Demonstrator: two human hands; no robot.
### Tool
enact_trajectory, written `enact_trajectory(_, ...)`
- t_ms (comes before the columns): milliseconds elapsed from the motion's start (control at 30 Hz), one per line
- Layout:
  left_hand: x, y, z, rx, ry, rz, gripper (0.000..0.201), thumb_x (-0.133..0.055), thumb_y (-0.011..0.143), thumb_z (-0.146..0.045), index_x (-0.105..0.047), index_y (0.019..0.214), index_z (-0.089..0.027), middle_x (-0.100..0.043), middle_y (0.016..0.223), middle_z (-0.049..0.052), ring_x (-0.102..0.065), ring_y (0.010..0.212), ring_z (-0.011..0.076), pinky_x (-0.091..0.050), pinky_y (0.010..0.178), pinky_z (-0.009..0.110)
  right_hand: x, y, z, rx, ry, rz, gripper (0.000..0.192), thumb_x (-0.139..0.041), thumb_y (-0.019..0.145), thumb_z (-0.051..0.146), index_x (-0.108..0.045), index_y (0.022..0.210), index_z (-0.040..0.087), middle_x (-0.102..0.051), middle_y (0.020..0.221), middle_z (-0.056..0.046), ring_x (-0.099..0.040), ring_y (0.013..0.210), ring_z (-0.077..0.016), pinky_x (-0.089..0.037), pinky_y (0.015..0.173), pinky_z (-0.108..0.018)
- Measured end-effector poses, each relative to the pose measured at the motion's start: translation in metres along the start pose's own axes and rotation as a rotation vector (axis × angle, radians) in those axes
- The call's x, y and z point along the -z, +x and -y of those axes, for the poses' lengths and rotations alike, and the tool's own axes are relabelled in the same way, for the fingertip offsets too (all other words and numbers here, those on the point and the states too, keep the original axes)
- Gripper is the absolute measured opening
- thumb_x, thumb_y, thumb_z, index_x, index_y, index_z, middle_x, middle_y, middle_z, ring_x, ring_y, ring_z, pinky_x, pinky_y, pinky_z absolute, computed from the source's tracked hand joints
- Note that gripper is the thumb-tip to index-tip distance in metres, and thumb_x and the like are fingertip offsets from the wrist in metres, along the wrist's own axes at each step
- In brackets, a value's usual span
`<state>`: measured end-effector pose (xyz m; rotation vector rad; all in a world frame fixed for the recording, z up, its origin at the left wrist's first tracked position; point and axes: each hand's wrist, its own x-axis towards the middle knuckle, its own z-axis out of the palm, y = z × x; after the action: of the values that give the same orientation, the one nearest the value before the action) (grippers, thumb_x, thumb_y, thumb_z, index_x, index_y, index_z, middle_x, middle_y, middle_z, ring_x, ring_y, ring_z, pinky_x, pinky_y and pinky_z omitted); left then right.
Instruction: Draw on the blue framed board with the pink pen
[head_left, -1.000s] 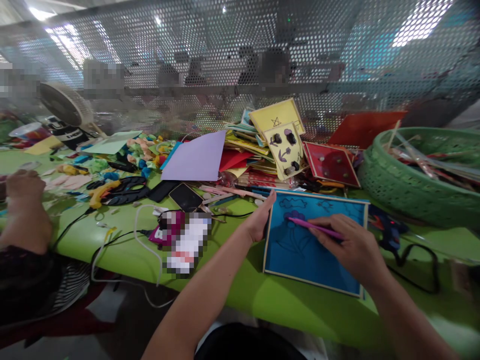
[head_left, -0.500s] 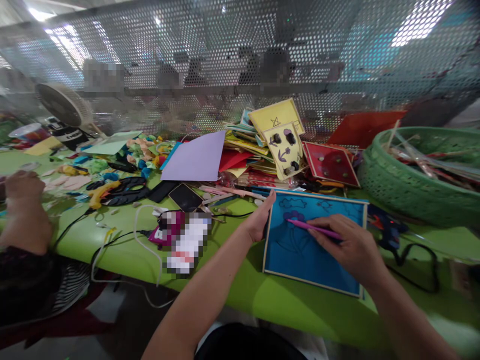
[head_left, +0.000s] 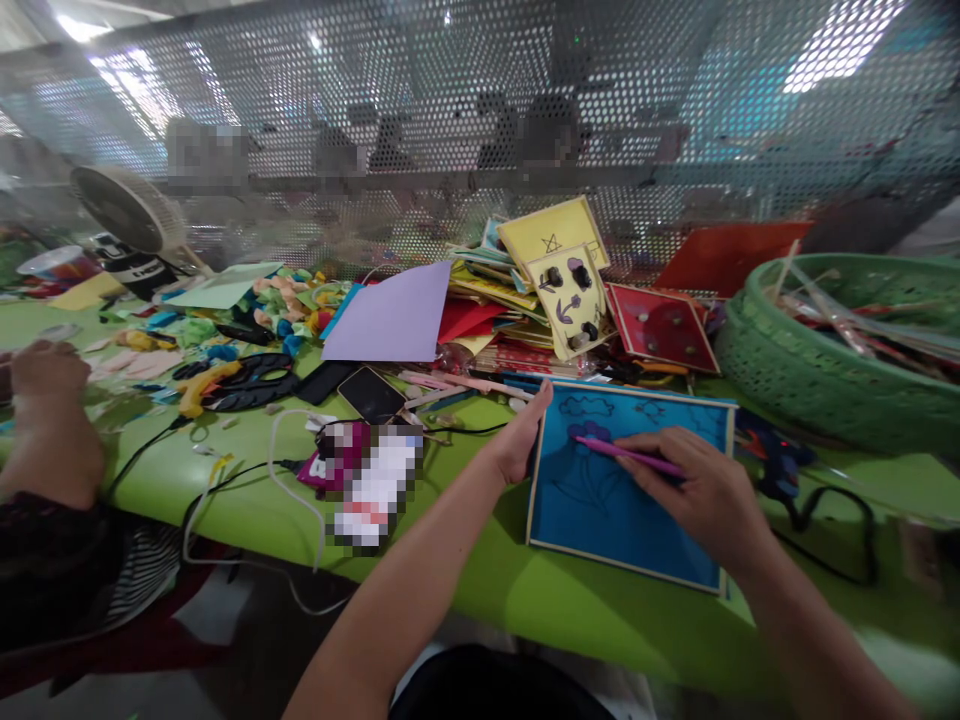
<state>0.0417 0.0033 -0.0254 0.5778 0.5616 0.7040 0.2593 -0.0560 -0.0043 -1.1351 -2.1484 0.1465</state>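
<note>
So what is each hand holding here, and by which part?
The right hand grips a pink pen at its rear end, tip on the blue board. The left hand holds nothing; it presses against the board's left edge.

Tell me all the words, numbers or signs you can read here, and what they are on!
No words or numbers can be read.
Yellow square card: a small drawn star sign, no letters.
Black band with white marks under the white round fan: too blurred to read.
Blue framed board under the pink pen in the right hand: only drawn clouds and shapes.
Blocked-out patch by the cables: unreadable.
</note>
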Motion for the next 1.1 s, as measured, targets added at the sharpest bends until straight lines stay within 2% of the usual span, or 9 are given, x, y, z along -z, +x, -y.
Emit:
enact_trajectory(267, -0.007, -0.003, -0.003, 0.013, 0.034, -0.042, 0.077, -0.021, 0.104, -0.064, -0.069, 0.13, -0.01, -0.079, 0.108, 0.016, -0.072, 0.113, 0.0326, -0.042, 0.116, 0.057, -0.004, 0.002, 0.002, -0.006, -0.028, -0.022, 0.014, -0.061, 0.098, 0.032, -0.071, 0.105, 0.024, -0.076, 0.09, -0.005, -0.071, 0.083, -0.0246, -0.055, 0.075, -0.039)
enact_trajectory(367, -0.007, -0.004, -0.002, 0.002, 0.038, -0.024, 0.077, -0.019, 0.105, -0.062, -0.068, 0.132, -0.008, -0.079, 0.109, 0.016, -0.07, 0.116, 0.0331, -0.039, 0.118, 0.057, -0.004, 0.002, 0.002, -0.013, -0.044, -0.035, 0.015, -0.061, 0.099, 0.034, -0.071, 0.105, 0.024, -0.076, 0.092, -0.006, -0.072, 0.085, -0.0255, -0.055, 0.077, -0.04)
enact_trajectory(600, 0.005, 0.002, 0.003, -0.023, 0.045, 0.032, 0.077, -0.029, 0.1, -0.069, -0.065, 0.137, -0.012, -0.076, 0.119, 0.018, -0.071, 0.114, 0.0331, -0.047, 0.111, 0.056, -0.002, 0.002, 0.002, -0.043, -0.064, -0.067, 0.016, -0.059, 0.098, 0.035, -0.071, 0.102, 0.025, -0.076, 0.088, -0.006, -0.073, 0.082, -0.0263, -0.055, 0.074, -0.04)
enact_trajectory(733, 0.009, 0.003, 0.003, -0.017, 0.035, 0.031, 0.077, -0.028, 0.1, -0.069, -0.064, 0.137, -0.012, -0.076, 0.12, 0.018, -0.072, 0.111, 0.0324, -0.053, 0.106, 0.052, 0.0, 0.002, 0.003, -0.051, -0.056, -0.068, 0.014, -0.061, 0.097, 0.034, -0.071, 0.102, 0.026, -0.076, 0.089, -0.005, -0.073, 0.082, -0.0261, -0.055, 0.073, -0.039)
enact_trajectory(900, 0.004, 0.001, 0.001, 0.004, 0.028, 0.047, 0.081, -0.028, 0.099, -0.071, -0.063, 0.139, -0.01, -0.074, 0.124, 0.02, -0.07, 0.118, 0.0328, -0.048, 0.111, 0.054, -0.001, 0.004, 0.006, -0.049, -0.042, -0.07, 0.016, -0.06, 0.098, 0.036, -0.072, 0.101, 0.026, -0.076, 0.087, -0.005, -0.073, 0.079, -0.0256, -0.055, 0.071, -0.039)
enact_trajectory(1100, -0.003, -0.002, -0.001, 0.003, 0.014, 0.008, 0.076, -0.024, 0.103, -0.065, -0.065, 0.135, -0.01, -0.075, 0.121, 0.018, -0.068, 0.121, 0.0333, -0.042, 0.116, 0.056, -0.005, 0.003, 0.003, -0.025, -0.039, -0.026, 0.015, -0.061, 0.098, 0.035, -0.071, 0.102, 0.025, -0.077, 0.092, -0.006, -0.072, 0.084, -0.0261, -0.055, 0.076, -0.041)
